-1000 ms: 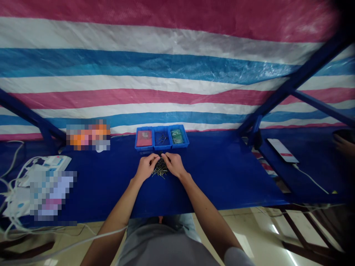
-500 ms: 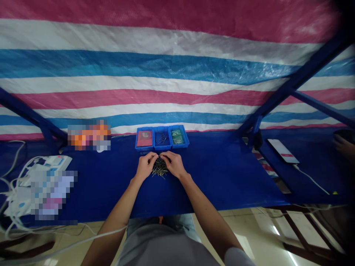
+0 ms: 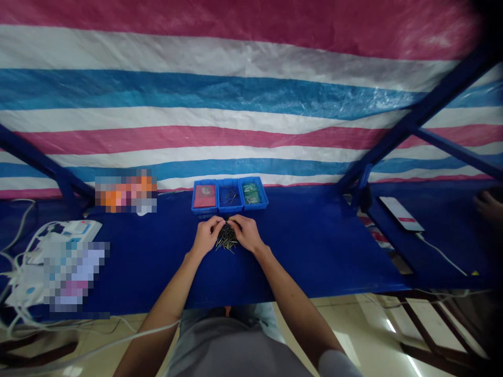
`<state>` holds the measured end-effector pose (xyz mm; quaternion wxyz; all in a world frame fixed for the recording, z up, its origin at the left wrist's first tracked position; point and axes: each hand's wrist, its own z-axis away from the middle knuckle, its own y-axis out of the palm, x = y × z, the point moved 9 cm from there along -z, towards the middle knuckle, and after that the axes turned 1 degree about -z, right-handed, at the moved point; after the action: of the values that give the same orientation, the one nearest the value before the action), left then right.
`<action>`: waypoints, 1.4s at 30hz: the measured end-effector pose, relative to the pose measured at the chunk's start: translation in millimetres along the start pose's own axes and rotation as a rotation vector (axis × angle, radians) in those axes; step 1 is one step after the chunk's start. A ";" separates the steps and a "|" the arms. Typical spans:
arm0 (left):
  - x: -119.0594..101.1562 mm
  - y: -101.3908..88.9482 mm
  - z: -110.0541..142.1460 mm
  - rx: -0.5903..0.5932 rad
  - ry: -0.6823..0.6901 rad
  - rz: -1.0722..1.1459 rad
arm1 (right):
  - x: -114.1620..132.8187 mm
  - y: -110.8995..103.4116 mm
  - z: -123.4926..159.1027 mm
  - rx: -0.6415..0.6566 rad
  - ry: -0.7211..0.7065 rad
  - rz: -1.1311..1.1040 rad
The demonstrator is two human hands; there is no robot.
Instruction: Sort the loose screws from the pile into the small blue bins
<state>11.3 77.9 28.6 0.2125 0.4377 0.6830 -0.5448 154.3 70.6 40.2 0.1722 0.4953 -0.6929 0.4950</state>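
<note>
Our left hand (image 3: 205, 236) and right hand (image 3: 247, 234) meet over a pile of metal pins (image 3: 226, 242) on the blue workbench (image 3: 314, 251).

Both hands curl inward at the pile, their fingers almost touching above it; we cannot tell whether they are grasping any pins. The pile lies on the bench just in front of three blue plastic bins (image 3: 230, 195), and the middle bin holds similar pins.
</note>
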 end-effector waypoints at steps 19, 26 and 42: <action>-4.2 1.6 1.3 0.009 0.037 -0.036 | -3.9 4.4 1.3 0.050 0.044 0.138; 5.0 -7.5 -0.6 -0.070 -0.023 0.032 | 1.8 -4.4 -0.4 -0.029 0.018 -0.034; 4.5 -0.6 0.5 -0.010 -0.013 0.033 | 4.8 -5.4 0.0 -0.011 0.008 0.021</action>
<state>8.3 79.0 25.4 0.2278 0.4442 0.6771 -0.5407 156.9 68.0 46.5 0.1725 0.4852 -0.6999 0.4949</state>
